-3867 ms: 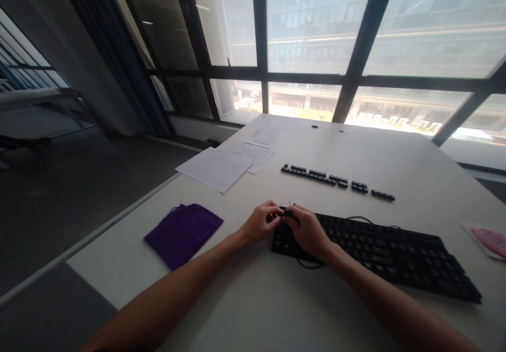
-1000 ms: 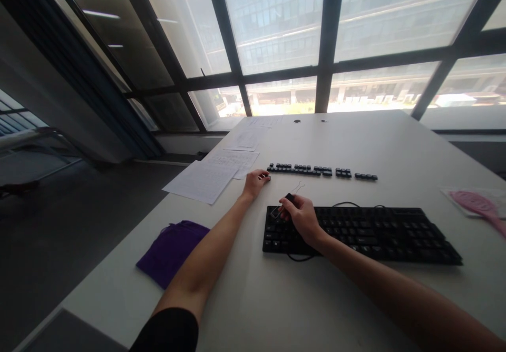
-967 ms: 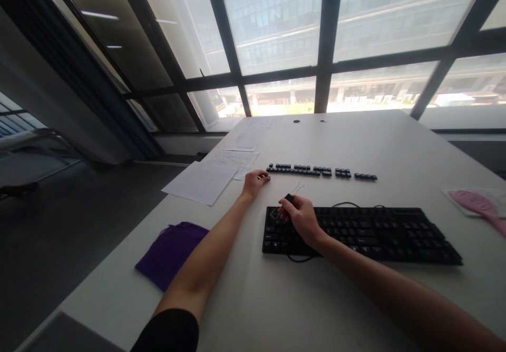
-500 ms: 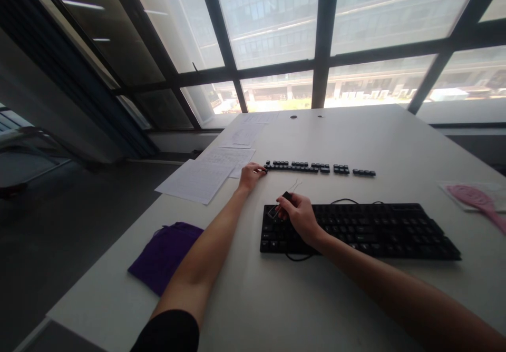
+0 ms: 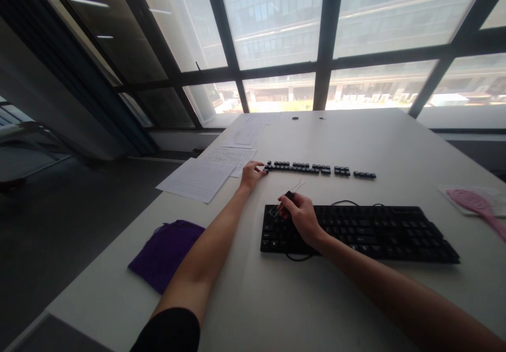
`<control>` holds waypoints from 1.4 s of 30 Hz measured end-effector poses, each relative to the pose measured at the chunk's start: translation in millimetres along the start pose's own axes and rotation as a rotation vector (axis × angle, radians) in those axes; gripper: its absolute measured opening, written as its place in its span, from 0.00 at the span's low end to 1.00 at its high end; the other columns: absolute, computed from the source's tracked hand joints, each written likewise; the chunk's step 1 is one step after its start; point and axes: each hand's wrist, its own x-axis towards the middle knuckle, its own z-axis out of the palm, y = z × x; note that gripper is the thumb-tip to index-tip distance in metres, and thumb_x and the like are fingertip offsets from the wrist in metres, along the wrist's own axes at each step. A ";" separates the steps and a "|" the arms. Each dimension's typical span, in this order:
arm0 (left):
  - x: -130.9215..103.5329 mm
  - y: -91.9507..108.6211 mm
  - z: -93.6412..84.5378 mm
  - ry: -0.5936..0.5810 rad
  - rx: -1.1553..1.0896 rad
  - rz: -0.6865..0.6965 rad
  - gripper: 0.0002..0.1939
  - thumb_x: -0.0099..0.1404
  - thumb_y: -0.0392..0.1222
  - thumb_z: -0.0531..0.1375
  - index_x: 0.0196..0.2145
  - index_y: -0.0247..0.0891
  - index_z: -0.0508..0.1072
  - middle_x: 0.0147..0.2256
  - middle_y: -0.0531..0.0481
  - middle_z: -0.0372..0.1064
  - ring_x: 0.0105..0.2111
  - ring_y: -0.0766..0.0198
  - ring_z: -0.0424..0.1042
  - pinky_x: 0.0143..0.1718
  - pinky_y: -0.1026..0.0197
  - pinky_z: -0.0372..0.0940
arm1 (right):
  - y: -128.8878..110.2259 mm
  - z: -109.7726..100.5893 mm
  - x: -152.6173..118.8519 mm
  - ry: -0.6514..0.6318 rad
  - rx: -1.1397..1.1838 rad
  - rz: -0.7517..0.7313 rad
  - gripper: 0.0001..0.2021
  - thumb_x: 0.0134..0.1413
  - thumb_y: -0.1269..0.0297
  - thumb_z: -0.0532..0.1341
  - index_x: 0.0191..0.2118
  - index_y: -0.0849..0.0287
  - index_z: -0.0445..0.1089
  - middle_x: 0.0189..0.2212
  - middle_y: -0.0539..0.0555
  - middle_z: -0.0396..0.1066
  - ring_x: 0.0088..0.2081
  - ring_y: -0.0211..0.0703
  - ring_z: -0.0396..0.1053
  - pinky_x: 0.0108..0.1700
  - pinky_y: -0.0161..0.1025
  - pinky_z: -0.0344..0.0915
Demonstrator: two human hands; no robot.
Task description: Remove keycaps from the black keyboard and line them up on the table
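Note:
My left hand (image 5: pixel 250 176) reaches to the left end of a double row of loose black keycaps (image 5: pixel 294 168) on the white table. Its thumb and index finger are parted beside the end keycap, with a small gap between them. Above the left part of a black keyboard (image 5: pixel 367 231), my right hand (image 5: pixel 301 215) is closed round a keycap puller (image 5: pixel 290 195) with a dark handle and thin wire loops at both ends. One wire end points down to the keyboard's upper left; the other sticks up past the fingers. My right hand and forearm hide part of the keys.
Left of the keycaps lie sheets of paper (image 5: pixel 197 178). A purple cloth pouch (image 5: pixel 166 254) rests by my left forearm. On the right, a pink brush-like object (image 5: pixel 470 202) lies on a clear wrapper. Cable loops (image 5: pixel 345 202) show behind the keyboard. Windows stand beyond the table.
My left thumb and index finger have parted slightly at the end keycap. My right hand with the keycap puller stays almost in place. The view has shifted a little.

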 end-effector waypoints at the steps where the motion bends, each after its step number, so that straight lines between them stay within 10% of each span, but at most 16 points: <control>1: 0.0 -0.6 0.0 0.008 0.001 0.000 0.15 0.54 0.34 0.69 0.40 0.36 0.78 0.42 0.46 0.72 0.30 0.67 0.73 0.35 0.63 0.70 | 0.0 -0.2 0.2 -0.001 0.009 -0.004 0.17 0.53 0.50 0.66 0.33 0.62 0.73 0.25 0.53 0.74 0.24 0.39 0.68 0.27 0.35 0.63; 18: -46.5 41.9 -18.4 0.125 -0.007 -0.013 0.10 0.63 0.35 0.62 0.43 0.37 0.76 0.46 0.43 0.68 0.34 0.65 0.71 0.31 0.64 0.69 | -4.8 -14.8 0.8 -0.201 -0.443 -0.265 0.07 0.60 0.64 0.57 0.33 0.57 0.72 0.26 0.50 0.69 0.29 0.42 0.66 0.34 0.37 0.62; 30: -153.6 124.2 -48.2 -0.204 -0.087 0.026 0.10 0.62 0.30 0.55 0.36 0.38 0.75 0.35 0.50 0.73 0.35 0.62 0.71 0.35 0.61 0.66 | 0.0 -9.7 -10.7 -0.409 -0.748 -0.511 0.08 0.62 0.71 0.55 0.35 0.58 0.71 0.32 0.55 0.70 0.34 0.43 0.67 0.39 0.38 0.61; 42: -156.1 132.3 -51.3 -0.356 -0.098 -0.021 0.09 0.59 0.37 0.66 0.39 0.40 0.78 0.36 0.48 0.74 0.38 0.59 0.70 0.40 0.59 0.65 | 4.7 -16.3 1.4 -0.218 -0.368 -0.126 0.08 0.59 0.65 0.58 0.30 0.60 0.69 0.22 0.50 0.70 0.25 0.40 0.68 0.29 0.36 0.63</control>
